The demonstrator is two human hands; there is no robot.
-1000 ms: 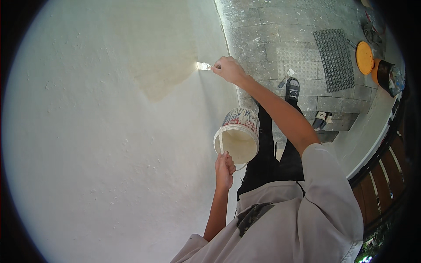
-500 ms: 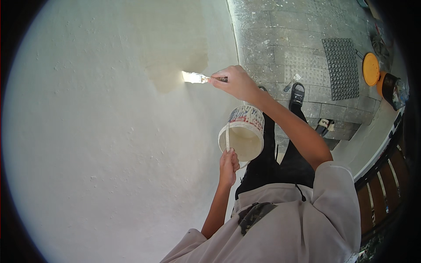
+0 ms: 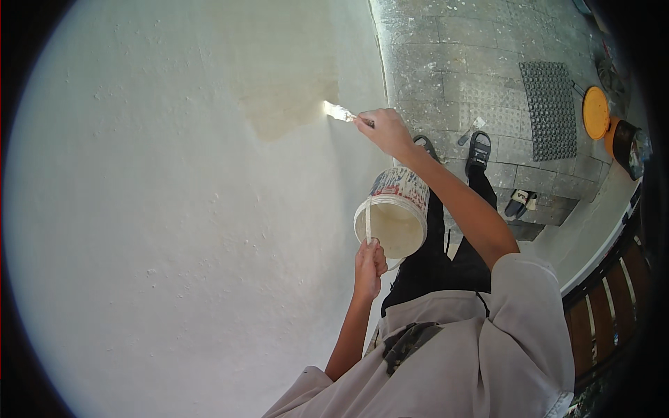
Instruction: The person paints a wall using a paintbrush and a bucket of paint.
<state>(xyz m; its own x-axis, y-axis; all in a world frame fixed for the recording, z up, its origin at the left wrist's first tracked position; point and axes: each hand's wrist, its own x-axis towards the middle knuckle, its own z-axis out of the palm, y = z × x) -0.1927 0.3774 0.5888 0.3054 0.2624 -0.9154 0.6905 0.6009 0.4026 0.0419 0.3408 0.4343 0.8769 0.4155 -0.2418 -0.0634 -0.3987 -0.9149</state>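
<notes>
My right hand [image 3: 387,132] is closed round the handle of a paintbrush [image 3: 340,112], whose pale, coated bristles meet the wall at the right edge of a damp beige patch [image 3: 282,104]. The pale wall [image 3: 174,209] fills the left side of the view. Below and nearer to me, my left hand [image 3: 370,268] grips the handle of a white paint bucket [image 3: 398,182] streaked with blue and red. The bucket tilts so that its mouth faces me, and pale paint [image 3: 397,230] shows inside.
Grey paint-spattered paving [image 3: 418,76] lies right of the wall, with a dark studded mat [image 3: 548,111] on it. A small loose brush [image 3: 471,131] rests near my sandalled foot [image 3: 479,150]. Farther right are an orange lid [image 3: 596,113], an orange-and-black container [image 3: 624,146] and brown slats [image 3: 598,313].
The brush has moved right and slightly up along the wall, to the beige patch's right edge. My left hand still holds the bucket, with the whole view shifted slightly.
</notes>
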